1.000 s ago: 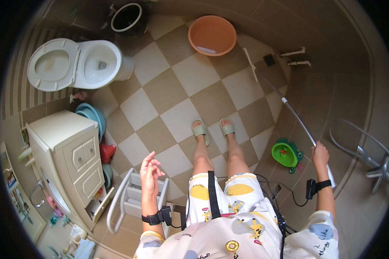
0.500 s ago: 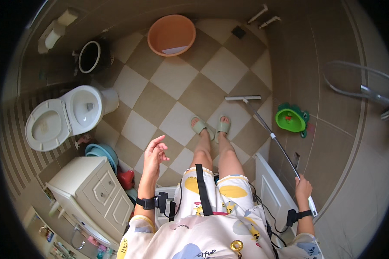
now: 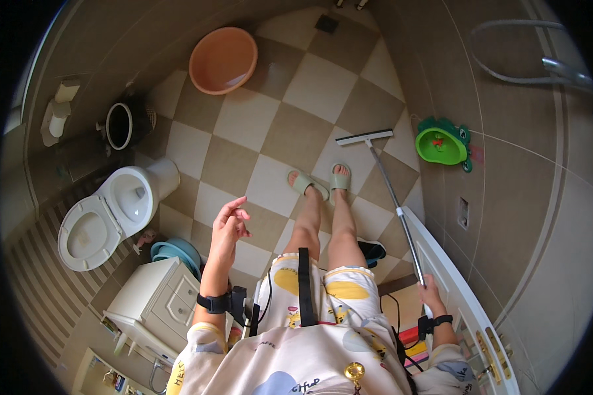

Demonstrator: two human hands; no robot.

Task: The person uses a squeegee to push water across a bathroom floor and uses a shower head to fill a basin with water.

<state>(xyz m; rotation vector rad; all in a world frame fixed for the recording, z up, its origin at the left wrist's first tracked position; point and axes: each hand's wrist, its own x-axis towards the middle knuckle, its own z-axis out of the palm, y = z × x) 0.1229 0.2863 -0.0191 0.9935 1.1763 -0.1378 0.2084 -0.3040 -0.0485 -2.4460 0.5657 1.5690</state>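
My right hand (image 3: 431,294) is closed around the long grey handle of a floor squeegee (image 3: 393,194). The handle slopes away to the upper left, and its wide blade rests on the checkered tile floor (image 3: 300,135), just beyond my slippered feet (image 3: 308,184). Raised in front of me at the left, my left hand (image 3: 229,220) holds nothing; its index finger points out and the others are loosely curled apart. Each wrist wears a black strap with a small device.
At left are a toilet (image 3: 133,194) with its lid up, blue basins (image 3: 178,251) and a white cabinet (image 3: 155,303). An orange tub (image 3: 223,60) sits at the far end. A green frog-shaped potty (image 3: 441,145) hangs on the right wall. A white door (image 3: 464,289) stands beside my right arm.
My view has shifted and turned, bringing the door edge, shelves behind me and a dark shoe into sight. My right hand and the squeegee handle are closer to my body. The left hand stays raised.
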